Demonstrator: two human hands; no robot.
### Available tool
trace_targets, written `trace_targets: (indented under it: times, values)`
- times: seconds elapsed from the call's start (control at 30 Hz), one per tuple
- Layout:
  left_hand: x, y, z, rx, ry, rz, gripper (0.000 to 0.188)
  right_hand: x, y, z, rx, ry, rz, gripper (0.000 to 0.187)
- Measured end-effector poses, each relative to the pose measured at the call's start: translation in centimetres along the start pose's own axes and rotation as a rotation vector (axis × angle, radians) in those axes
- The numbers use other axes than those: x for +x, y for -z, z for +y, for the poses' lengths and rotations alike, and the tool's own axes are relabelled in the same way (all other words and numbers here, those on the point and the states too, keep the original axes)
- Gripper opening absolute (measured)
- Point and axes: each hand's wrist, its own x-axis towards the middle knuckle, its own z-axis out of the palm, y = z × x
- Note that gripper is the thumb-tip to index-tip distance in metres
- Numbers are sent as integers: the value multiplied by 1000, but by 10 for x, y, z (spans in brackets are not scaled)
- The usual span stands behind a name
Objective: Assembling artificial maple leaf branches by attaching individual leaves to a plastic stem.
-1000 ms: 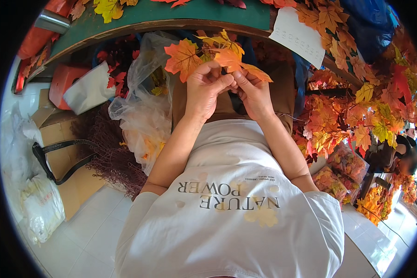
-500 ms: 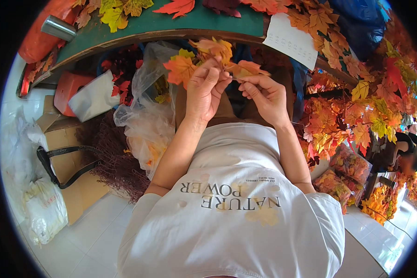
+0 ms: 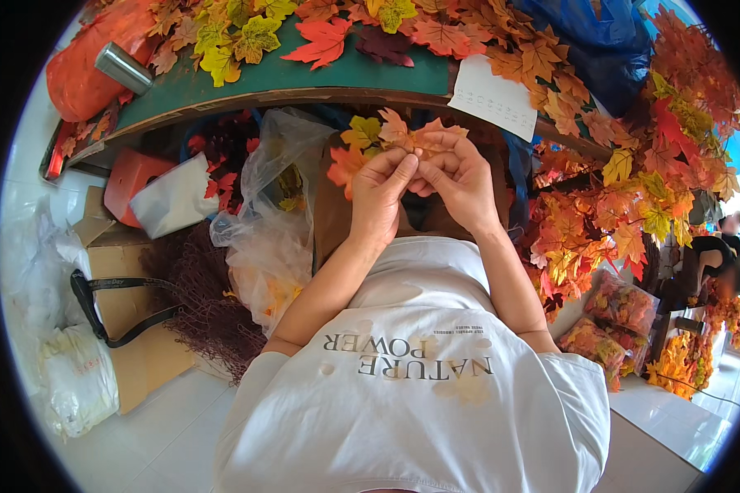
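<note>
The table, green on top, fills the upper part of the view, and more of its surface shows than half a second ago, with loose leaves in red, yellow and orange strewn over it. Leafy autumn branches crowd in below its right end. A clear plastic sack sits slack below its near edge, left of the middle, and a bundle of dark twigs lies farther out from that same edge. Below the table's left part is a red block; a white paper sheet overhangs the near edge on the right.

Just short of the table's near edge, the hands have come together — half a second ago a gap lay between them, the right one drawn off to the side. Now their fingertips meet. The left hand pinches narrowly, thumb tip against bent forefinger, on the inner end of the leaf cluster. The right hand has its thumb and forefinger closed on the cluster too, the other fingers curled in; whether a stem or a leaf base is between them is hidden. The cluster itself — orange, yellow and peach leaves — is right at the fingertips, between the hands and the table, spreading mostly past the left fingers.
</note>
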Motion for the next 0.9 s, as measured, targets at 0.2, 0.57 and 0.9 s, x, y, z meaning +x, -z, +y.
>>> trace_targets:
  times: [0.2,0.57,0.9]
  values:
    - [8,11,-10,130,-195,177,12,-11,29,3,-953,465,-51,21]
    - [2,-1,-8,390,-370,56,35,-30,55,31,-571,129,33,13]
    - [-5,-8,-14,801,-845,-25,39,-59,36,-40,-908,236,-31,7]
